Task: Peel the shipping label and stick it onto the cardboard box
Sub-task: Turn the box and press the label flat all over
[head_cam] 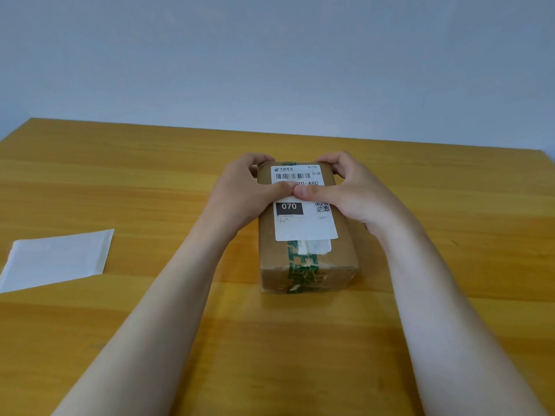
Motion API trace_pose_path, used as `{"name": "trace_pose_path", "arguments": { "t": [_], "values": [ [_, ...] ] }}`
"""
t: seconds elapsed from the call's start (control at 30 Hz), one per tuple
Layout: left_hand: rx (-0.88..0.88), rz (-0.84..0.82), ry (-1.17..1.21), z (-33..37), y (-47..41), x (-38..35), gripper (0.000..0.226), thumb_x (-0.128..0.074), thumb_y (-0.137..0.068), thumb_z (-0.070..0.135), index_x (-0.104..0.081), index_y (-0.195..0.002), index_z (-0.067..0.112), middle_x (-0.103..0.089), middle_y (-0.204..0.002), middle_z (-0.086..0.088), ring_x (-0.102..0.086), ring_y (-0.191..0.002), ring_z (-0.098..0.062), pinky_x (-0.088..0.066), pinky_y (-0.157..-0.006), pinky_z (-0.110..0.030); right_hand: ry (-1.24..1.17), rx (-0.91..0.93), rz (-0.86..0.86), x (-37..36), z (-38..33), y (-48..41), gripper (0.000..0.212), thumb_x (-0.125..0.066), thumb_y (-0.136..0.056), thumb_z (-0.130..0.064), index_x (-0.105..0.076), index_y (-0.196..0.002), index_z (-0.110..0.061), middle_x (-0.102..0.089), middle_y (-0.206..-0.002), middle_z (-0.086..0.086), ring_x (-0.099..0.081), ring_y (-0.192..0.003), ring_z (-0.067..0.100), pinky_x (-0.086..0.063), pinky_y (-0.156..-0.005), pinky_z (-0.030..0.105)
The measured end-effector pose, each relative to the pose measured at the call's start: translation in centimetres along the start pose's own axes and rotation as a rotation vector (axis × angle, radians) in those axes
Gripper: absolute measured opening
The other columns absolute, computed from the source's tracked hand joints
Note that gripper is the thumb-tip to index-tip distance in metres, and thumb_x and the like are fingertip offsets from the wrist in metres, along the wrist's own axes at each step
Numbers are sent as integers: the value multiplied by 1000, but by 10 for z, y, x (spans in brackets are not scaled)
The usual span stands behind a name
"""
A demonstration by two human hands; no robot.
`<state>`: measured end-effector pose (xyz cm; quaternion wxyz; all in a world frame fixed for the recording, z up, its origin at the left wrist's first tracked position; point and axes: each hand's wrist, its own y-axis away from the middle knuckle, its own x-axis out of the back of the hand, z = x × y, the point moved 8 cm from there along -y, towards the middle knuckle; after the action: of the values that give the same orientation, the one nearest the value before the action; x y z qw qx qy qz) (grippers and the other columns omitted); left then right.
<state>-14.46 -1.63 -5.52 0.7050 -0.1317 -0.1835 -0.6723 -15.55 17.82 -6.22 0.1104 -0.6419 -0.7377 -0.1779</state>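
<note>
A brown cardboard box sealed with green tape stands on the table, a little right of centre. A white shipping label with a barcode, a black "070" block and a QR code lies flat on its top. My left hand wraps the box's far left corner, its thumb lying across the label. My right hand wraps the far right corner, thumb on the label too. The two thumb tips meet at the label's middle.
A white backing sheet lies flat on the yellow wooden table at the left. An older white sticker pokes out from under the label's near edge. A pale wall rises behind the table's far edge.
</note>
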Motion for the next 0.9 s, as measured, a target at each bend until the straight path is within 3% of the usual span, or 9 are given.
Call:
{"name": "trace_pose_path", "arguments": {
  "t": [0.23,0.37,0.53,0.63,0.8,0.9],
  "values": [
    [24,89,-46,-6,-5,3,43,-82,-81,47,-68,-119,33,-69,-105,8,-74,-91,-16,-64,-80,-48,81,-4,93,2,-2,1,60,-88,-76,-56,-58,-121,-28,-67,-123,-11,-72,-94,7,-57,-70,29],
    [47,132,-27,-11,-6,4,39,-84,-75,54,-71,-106,34,-72,-99,6,-74,-88,-17,-64,-77,-49,119,0,140,3,-4,0,46,-80,-86,-51,-62,-118,-24,-65,-114,-13,-62,-93,-4,-47,-68,23],
    [45,168,-4,-14,-9,4,23,-80,-81,51,-74,-92,31,-75,-89,5,-74,-83,-17,-59,-62,-37,164,23,183,3,-3,-3,27,-70,-96,-47,-63,-105,-22,-67,-100,-12,-62,-87,5,-43,-66,26],
    [37,194,16,-18,-11,5,19,-73,-85,51,-72,-82,33,-77,-87,6,-75,-83,-21,-57,-62,-38,214,47,190,4,-4,-5,21,-63,-101,-43,-60,-100,-22,-63,-90,-14,-57,-78,4,-41,-63,26],
    [8,205,18,-16,-5,5,21,-66,-89,54,-74,-86,35,-78,-88,10,-75,-84,-19,-59,-62,-38,219,65,226,5,-4,-2,21,-53,-108,-35,-59,-98,-18,-60,-85,-10,-53,-73,8,-37,-60,25],
    [-9,164,10,-11,2,5,28,-57,-94,53,-78,-98,35,-78,-89,10,-76,-85,-20,-64,-70,-47,169,48,217,5,-7,11,27,-47,-110,-35,-64,-104,-15,-67,-96,-2,-58,-82,20,-39,-64,30]
  ]
}}
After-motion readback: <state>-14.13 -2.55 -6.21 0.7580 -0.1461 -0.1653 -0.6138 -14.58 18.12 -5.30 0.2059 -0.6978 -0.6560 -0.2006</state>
